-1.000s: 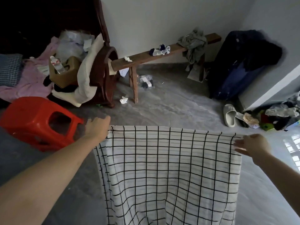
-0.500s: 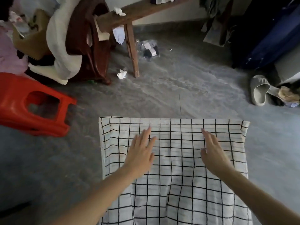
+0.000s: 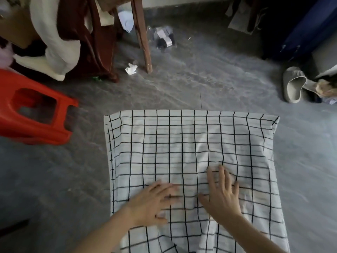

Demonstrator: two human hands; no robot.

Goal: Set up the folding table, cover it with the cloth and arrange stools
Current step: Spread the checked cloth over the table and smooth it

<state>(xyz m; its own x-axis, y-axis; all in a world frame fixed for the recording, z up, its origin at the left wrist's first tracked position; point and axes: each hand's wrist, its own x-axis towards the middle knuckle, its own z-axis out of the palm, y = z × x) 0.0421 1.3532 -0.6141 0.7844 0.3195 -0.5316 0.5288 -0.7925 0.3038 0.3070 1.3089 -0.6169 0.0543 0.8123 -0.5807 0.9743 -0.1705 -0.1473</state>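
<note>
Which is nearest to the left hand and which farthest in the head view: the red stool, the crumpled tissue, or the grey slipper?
Measured from the left hand, flat on the checked cloth:
1. Red stool, tipped on its side, to the left.
2. Crumpled tissue, ahead by the wooden bench leg.
3. Grey slipper, far right, past the cloth.

Cluttered home room: slipper [image 3: 294, 84], clothes pile [image 3: 52, 41]

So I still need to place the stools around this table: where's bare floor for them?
Bare grey floor lies beyond the checked cloth, up to the wooden bench leg, and right of the cloth towards the slipper. The left is crowded: the tipped red stool and piled chair.
</note>
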